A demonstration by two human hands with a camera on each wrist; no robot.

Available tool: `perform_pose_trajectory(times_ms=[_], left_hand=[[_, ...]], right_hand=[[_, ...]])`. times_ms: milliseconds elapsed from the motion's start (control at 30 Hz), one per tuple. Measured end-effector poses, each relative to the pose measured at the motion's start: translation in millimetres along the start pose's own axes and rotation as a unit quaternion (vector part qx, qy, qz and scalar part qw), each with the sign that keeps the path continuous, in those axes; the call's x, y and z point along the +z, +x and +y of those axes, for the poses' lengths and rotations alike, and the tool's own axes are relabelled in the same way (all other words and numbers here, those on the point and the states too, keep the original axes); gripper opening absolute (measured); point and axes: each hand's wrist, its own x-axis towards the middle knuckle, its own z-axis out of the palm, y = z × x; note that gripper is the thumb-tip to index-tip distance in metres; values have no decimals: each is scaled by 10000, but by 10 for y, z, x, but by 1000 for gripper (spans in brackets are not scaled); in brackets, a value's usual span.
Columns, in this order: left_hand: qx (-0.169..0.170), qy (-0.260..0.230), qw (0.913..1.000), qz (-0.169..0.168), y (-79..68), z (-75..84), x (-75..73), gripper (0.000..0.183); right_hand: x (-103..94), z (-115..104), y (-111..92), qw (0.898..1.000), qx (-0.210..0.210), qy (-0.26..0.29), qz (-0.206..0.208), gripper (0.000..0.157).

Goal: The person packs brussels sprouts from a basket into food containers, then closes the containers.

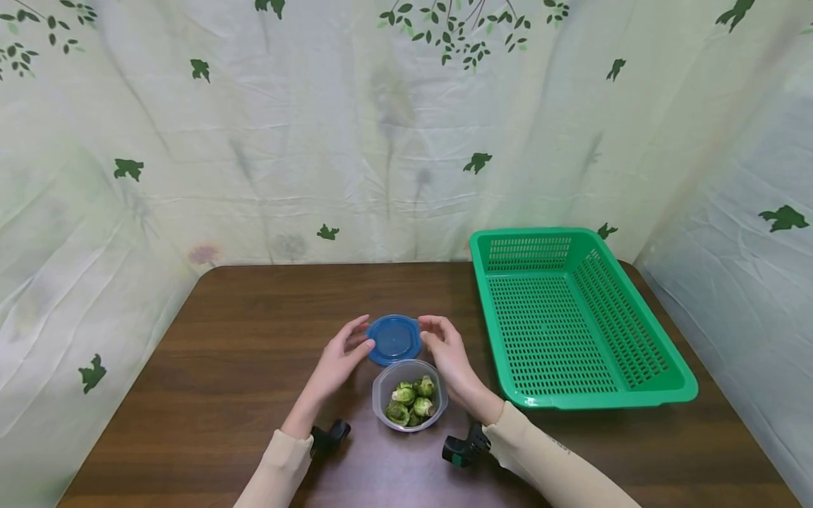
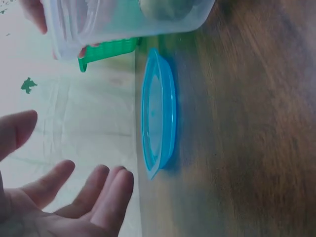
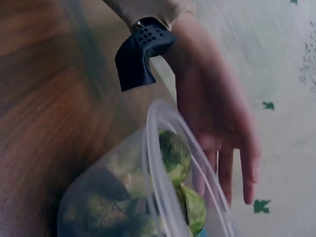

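Note:
A blue plastic lid [image 1: 394, 339] lies flat on the table just beyond a clear plastic container [image 1: 379, 396]. Several Brussels sprouts [image 1: 422, 407] sit inside that uncovered container. My left hand [image 1: 337, 361] hovers at the lid's left side with fingers loosely bent; the left wrist view shows space between its fingertips and the lid [image 2: 160, 116]. On the lid's other side, my right hand [image 1: 452, 358] has relaxed fingers close to the edge and holds nothing visible. The container partly hides the right hand in the left wrist view.
A large green plastic basket [image 1: 552, 339] with slotted sides stands on the right of the brown wooden table [image 1: 254, 317]. Leaf-patterned curtain cloth [image 1: 286, 155] hangs behind the table and along both sides. Each wrist carries a black camera mount [image 1: 466, 446].

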Motion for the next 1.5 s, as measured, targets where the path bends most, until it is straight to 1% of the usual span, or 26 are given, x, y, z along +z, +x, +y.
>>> perform_pose_trajectory(times_ms=[133, 200, 500, 633, 667, 767, 900, 1000, 1100, 1233, 1400, 1500], left_hand=[[-236, 9, 9997, 53, 27, -12, -7, 52], [-320, 28, 9995, 59, 37, -31, -8, 53], [-655, 241, 9975, 69, 113, -122, 25, 52], [-757, 125, 9970, 131, 136, -152, 44, 52], [-753, 93, 9970, 145, 135, -151, 49, 53], [-840, -95, 9963, 167, 105, -20, 59, 54], [-852, -263, 9955, 333, 129, -40, 89, 55], [-753, -393, 9950, 517, 181, -181, 117, 56], [-671, -554, 9942, 627, 189, -157, 131, 57], [-580, -707, 9932, 717, 188, -95, 131, 57], [-537, -963, 9913, 717, 175, 3, 120, 53], [-582, -1130, 9896, 669, 153, 73, 111, 51]], right_hand=[[-2, 90, 79, 9995, 229, -79, 191, 29], [-4, 117, 109, 9992, 325, -72, 214, 30], [-36, 270, 254, 9978, 659, 70, 31, 34], [-58, 327, 288, 9972, 721, 177, -119, 35], [-61, 335, 289, 9971, 727, 185, -156, 35], [-63, 341, 289, 9968, 746, 201, -214, 36], [-77, 352, 294, 9972, 671, 235, -237, 36], [-92, 360, 292, 9980, 547, 213, -225, 35], [-101, 345, 281, 9990, 385, 202, -144, 34], [-112, 323, 262, 9999, 13, 159, -65, 34], [-120, 294, 217, 9992, -391, 104, 12, 33], [-123, 270, 175, 9985, -543, -30, 116, 33]])
